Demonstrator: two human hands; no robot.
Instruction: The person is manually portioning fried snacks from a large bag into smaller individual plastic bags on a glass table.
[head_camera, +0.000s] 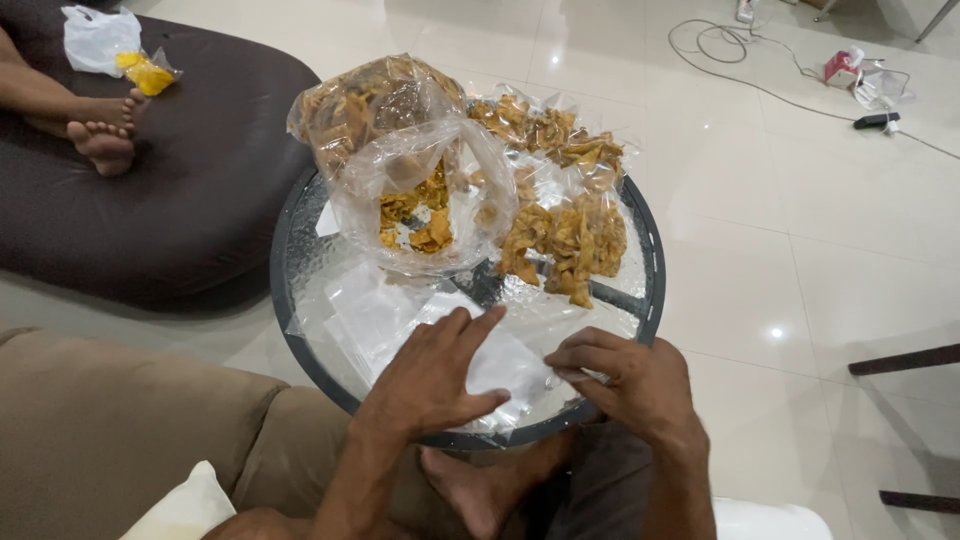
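Head view: big clear bag (420, 190) holds yellow-brown chips (425, 225).

Dark couch (190, 200) (a person's bare feet (105, 130) resting there), white cable (760, 60) on tiles.

- The stack of small clear plastic bags (500, 365) lies flat at the near edge of the round table, empty and glossy, slightly fanned.
- One thin, see-through bag at the stack's right edge is pinched at its corner, the rest pressed flat under a palm.
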